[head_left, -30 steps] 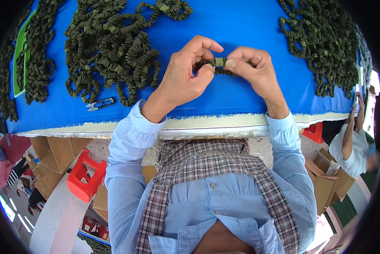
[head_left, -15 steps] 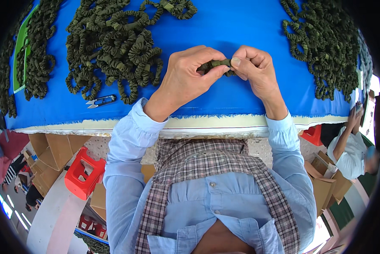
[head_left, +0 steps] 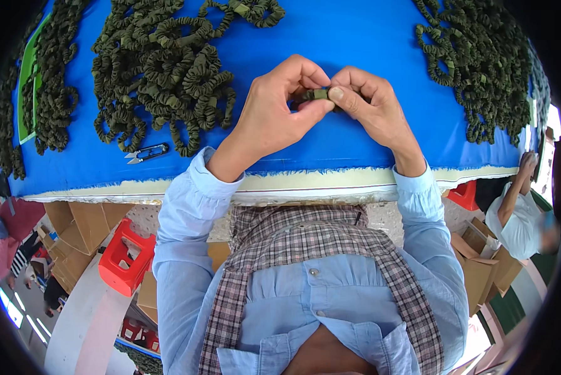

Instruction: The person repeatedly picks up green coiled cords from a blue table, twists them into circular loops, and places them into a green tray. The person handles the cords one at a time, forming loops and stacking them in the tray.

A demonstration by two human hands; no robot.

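My left hand (head_left: 273, 107) and my right hand (head_left: 375, 105) meet above the blue cloth, fingertips close together. Between them is a dark green gathered scrunchie (head_left: 318, 94), mostly hidden by the fingers. The right thumb and forefinger pinch its flat, ungathered stretch, while the left fingers curl round the other side. A large pile of matching scrunchies (head_left: 161, 75) lies left of my hands. Close to that pile's near edge rest small thread snips (head_left: 147, 153) with a black handle, their blades pointing left.
Another scrunchie pile (head_left: 490, 75) covers the table's right side, and more lie around a green tray (head_left: 28, 94) at far left. The table's near edge (head_left: 312, 183) runs before me. Below stand a red stool (head_left: 125, 259) and cardboard boxes (head_left: 86, 228). A co-worker (head_left: 517, 219) is at right.
My right hand has shifted slightly left and down, its thumb now over the scrunchie's flat stretch. The left forefinger has lifted and reaches toward the right fingertips.
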